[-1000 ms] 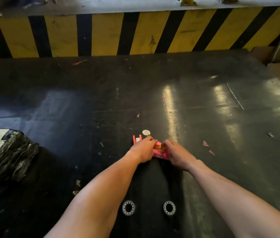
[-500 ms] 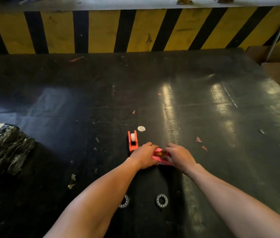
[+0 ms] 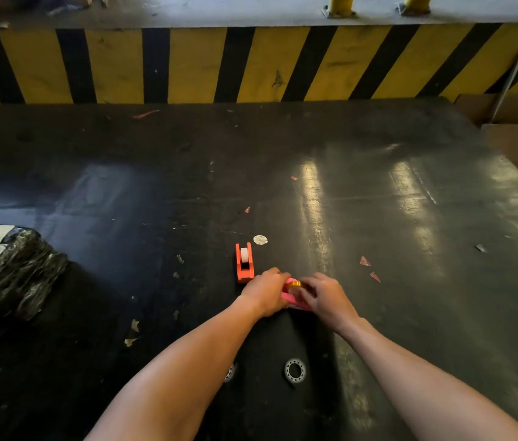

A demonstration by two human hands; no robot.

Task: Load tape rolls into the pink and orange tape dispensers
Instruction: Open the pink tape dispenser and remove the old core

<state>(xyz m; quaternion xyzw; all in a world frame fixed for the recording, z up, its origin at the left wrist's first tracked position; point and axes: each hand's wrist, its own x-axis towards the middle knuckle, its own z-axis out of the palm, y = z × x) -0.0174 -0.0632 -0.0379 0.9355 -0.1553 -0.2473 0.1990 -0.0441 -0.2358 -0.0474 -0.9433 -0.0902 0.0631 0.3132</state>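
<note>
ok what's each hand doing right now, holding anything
Left hand: closed on the pink dispenser.
Right hand: closed on the same dispenser, fingers at the yellow roll.

Orange dispenser (image 3: 244,263) uncovered — hands (image 3: 296,294) shifted right.

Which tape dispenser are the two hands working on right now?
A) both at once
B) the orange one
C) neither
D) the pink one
D: the left hand and right hand both grip the pink dispenser, while the orange dispenser stands untouched on the black table just beyond the left hand.
</note>
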